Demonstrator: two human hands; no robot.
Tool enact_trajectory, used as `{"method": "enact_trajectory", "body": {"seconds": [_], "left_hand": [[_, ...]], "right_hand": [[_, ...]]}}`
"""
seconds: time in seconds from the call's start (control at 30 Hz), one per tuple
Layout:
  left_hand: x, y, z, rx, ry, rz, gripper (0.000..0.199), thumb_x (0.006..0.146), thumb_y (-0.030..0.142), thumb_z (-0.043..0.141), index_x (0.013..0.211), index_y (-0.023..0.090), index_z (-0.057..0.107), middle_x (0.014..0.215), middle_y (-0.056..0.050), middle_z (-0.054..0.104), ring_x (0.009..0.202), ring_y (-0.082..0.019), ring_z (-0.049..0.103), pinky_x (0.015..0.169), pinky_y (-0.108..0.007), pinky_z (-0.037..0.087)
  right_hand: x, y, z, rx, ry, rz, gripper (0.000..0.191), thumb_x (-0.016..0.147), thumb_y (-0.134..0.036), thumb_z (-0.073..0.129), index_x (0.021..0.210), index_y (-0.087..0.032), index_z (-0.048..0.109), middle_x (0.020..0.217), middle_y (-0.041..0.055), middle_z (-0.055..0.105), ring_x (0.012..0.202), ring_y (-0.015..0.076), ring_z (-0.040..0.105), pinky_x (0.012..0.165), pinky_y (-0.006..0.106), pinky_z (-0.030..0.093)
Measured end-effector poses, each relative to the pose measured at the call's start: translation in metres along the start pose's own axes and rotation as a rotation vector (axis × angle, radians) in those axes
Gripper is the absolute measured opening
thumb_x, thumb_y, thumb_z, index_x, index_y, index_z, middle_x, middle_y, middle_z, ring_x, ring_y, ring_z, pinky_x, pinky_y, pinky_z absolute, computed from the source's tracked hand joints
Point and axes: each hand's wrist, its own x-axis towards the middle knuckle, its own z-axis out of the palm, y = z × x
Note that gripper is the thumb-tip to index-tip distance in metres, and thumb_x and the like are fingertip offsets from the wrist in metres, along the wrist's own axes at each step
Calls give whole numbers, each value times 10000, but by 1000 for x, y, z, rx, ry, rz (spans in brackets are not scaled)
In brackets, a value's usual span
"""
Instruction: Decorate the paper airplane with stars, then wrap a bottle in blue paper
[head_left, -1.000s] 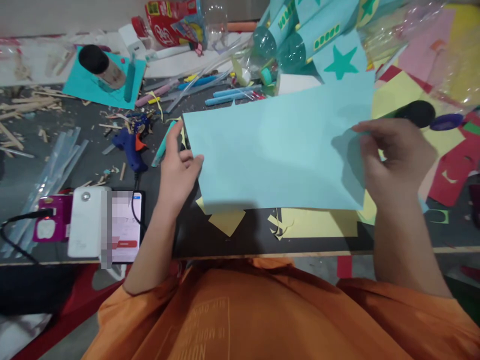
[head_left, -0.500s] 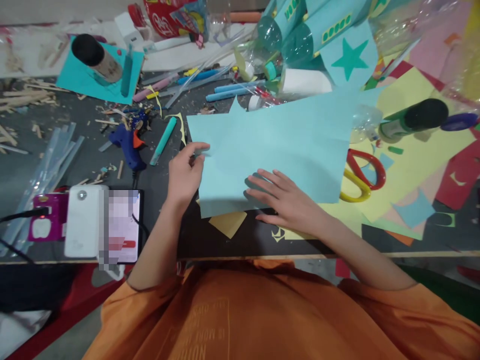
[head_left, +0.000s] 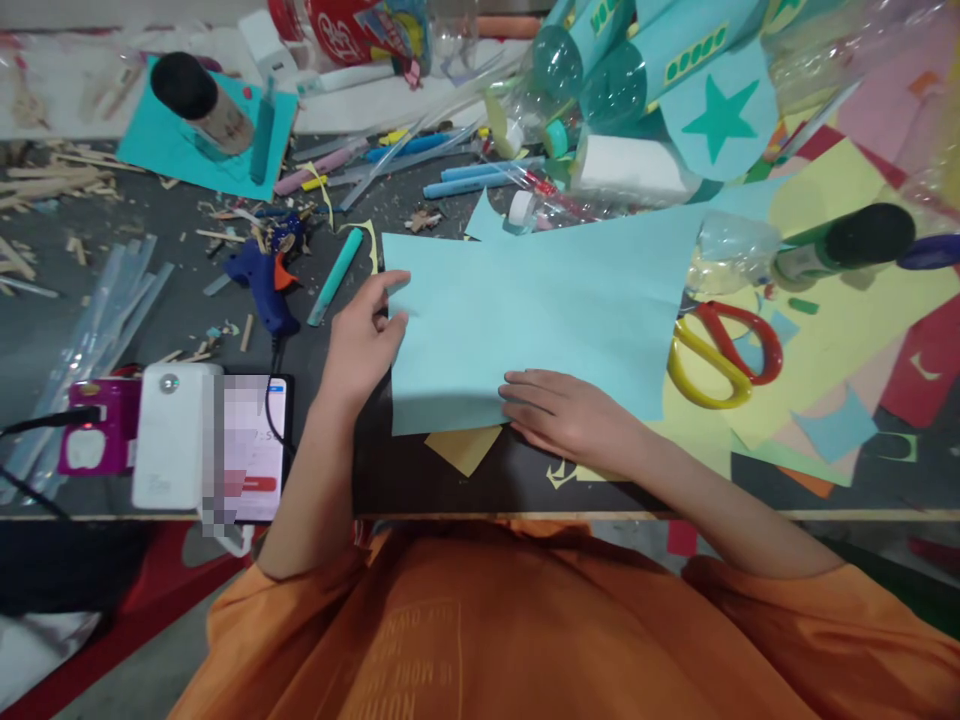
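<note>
A light blue sheet of paper (head_left: 525, 310) lies on the dark table in front of me. My left hand (head_left: 365, 335) rests at its left edge, thumb and index finger apart, with the fingertips touching the paper. On the sheet's lower edge lies my right hand (head_left: 562, 412), its fingers stretched out flat and pointing left. Scissors with red and yellow handles (head_left: 712, 365) lie just right of the sheet, their blades hidden. Under the lower edge a yellow paper scrap (head_left: 463, 450) sticks out.
A blue glue gun (head_left: 262, 285) and a teal marker (head_left: 336, 277) lie to the left. A phone (head_left: 262, 450) and white power bank (head_left: 172, 435) sit at the near left. A dark-capped bottle (head_left: 847, 245) stands out at right, with clear bottles and paper scraps behind.
My right hand has moved down to the sheet's lower edge, its fingers closer to one another. The sheet has turned slightly, and more of the scissors' yellow handle shows.
</note>
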Motion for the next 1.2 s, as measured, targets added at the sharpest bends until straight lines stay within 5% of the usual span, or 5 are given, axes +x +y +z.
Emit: {"method": "enact_trajectory", "body": {"seconds": [0.27,0.5,0.63,0.8,1.2], "left_hand": [[-8,3,-13,-176,142,154,374,923,480,607,1203,237,652,1125,-62,727,1018,-190,705,921,-347,583],[-40,33,-20,-230,479,266,195,996,286,550,1029,237,735,1002,3,759,876,-129,732,817,-266,594],[-66,46,2,58,241,519,232,998,146,474,1108,227,662,1093,-30,747,1059,-146,705,957,-296,561],[-78,43,35,528,-3,582,374,1028,232,432,1385,140,493,1442,-194,585,1344,-329,569,1091,-503,495],[-72,30,46,506,-133,401,436,1046,330,388,1445,181,474,1543,-194,490,1446,-341,466,1170,-546,401]], "right_hand": [[19,-16,-39,198,-363,306,276,1003,-139,414,944,-149,684,842,89,735,660,193,668,548,287,438],[47,12,-53,317,-487,586,263,1025,-237,420,936,-171,658,835,70,705,678,175,602,608,279,342],[61,26,-53,190,-517,610,278,1027,-259,411,946,-173,662,873,82,718,680,180,578,587,285,287],[76,35,-47,120,-527,649,294,1023,-238,386,964,-162,664,941,105,711,747,197,589,590,297,268],[76,47,-30,173,-396,719,259,985,-227,414,944,-128,650,969,146,687,789,212,586,633,310,309]]}}
